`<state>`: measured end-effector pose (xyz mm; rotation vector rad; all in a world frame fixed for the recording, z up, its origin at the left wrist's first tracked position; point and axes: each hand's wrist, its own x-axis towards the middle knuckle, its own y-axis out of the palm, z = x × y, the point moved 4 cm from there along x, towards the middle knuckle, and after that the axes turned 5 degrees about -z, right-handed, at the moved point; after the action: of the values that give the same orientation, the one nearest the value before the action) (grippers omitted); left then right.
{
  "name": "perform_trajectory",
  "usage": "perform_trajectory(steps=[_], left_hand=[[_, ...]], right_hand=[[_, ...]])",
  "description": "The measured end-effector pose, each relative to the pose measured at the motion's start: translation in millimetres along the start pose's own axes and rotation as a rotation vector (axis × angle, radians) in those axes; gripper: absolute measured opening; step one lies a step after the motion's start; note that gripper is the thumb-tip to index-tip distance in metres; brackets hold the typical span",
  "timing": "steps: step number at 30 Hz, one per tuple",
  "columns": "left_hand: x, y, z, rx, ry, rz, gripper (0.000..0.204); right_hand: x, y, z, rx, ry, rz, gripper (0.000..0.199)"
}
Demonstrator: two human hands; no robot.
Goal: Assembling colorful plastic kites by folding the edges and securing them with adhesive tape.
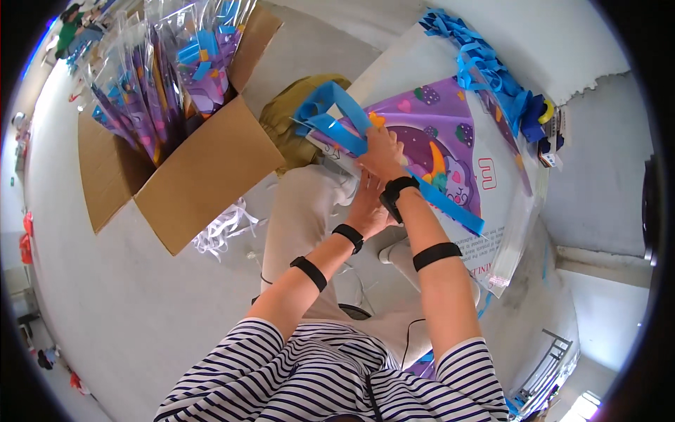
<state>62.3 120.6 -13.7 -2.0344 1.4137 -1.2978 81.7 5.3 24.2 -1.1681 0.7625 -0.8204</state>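
A purple printed sheet (453, 119) with a moon, berries and a cartoon animal lies on a white printed board or sack in front of me. Over it runs a flat blue strip (450, 207), looped at its far-left end. My right hand (382, 153) is closed on this strip near the sheet's left edge. Just below and partly under it, my left hand (370, 202) rests with its fingers stretched out toward the sheet's near edge. The right hand and wrist hide some of the left fingertips.
At the left stands an open cardboard box (211, 176) filled with clear bags of purple printed sheets. Many blue strips (485, 70) are heaped along the far right. An olive bag (299, 109) sits behind the box's corner; white shreds (225, 226) lie on the floor.
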Motion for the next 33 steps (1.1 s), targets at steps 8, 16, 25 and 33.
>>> perform_trajectory(steps=[8, 16, 25, 33], left_hand=[[5.2, -3.2, -4.3, 0.106, -0.052, 0.26, 0.091], [4.7, -5.5, -2.4, 0.127, -0.036, 0.234, 0.085], [6.0, -4.9, -6.2, 0.199, 0.044, 0.24, 0.098], [7.0, -4.2, -6.5, 0.248, 0.108, 0.257, 0.099]], right_hand=[[39.4, 18.9, -42.8, 0.361, 0.051, 0.288, 0.051], [32.7, -14.8, -55.8, 1.193, 0.114, 0.522, 0.034], [-18.2, -53.6, -112.3, 1.48, 0.135, 0.712, 0.035], [-72.8, -108.5, -163.7, 2.109, -0.126, 0.338, 0.036]])
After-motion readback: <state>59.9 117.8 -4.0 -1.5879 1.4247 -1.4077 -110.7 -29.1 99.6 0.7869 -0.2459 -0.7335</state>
